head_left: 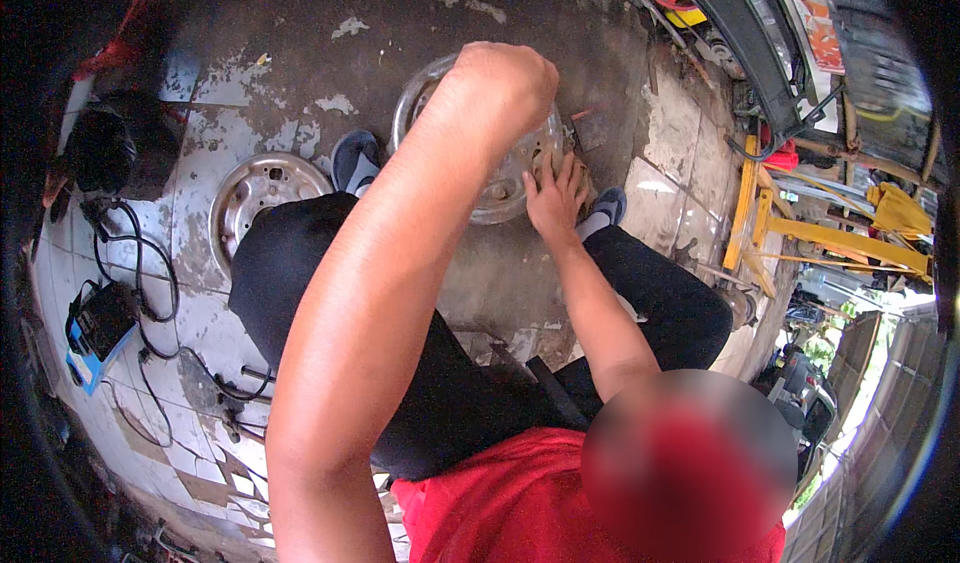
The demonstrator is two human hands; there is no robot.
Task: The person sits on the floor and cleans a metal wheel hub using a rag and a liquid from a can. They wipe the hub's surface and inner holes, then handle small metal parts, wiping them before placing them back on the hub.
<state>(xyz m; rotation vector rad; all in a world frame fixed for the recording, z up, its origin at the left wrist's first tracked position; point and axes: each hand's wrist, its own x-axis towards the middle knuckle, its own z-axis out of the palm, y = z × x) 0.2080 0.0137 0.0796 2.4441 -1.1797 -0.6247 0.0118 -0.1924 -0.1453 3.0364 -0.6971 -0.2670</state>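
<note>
Left forearm (350,333): nearest to camera; raised, slanting from near left toward far centre.
Wheel (515,165): round, bare silver-grey metal; disc dulled and dirt-stained, pierced by holes, ringed by a brighter lip.
Wheel position: flat on the dark, worn floor (590,63), between the feet (357,158); partly hidden behind the left forearm.
Left hand (505,88): poised over the far part of the wheel; back of the hand toward camera, fingers folded away out of sight.
Left grip: cannot tell whether clenched or grasping something.
Right forearm (600,313): extended from near right toward the wheel.
Right hand (556,201): palm down at the wheel's right edge; fingers spread, pointing far.
Right grip: released; laid loosely, closed around nothing.
Legs (660,293): bent, in black trousers, knees wide apart.
Second wheel (265,185): similar metal, on the left, partly covered by the left knee.
Left side: black cable (176,293) in loops; black-and-blue device (103,320) on pale tiles.
Right side: yellow metal frame (850,246) among stacked workshop items.
</note>
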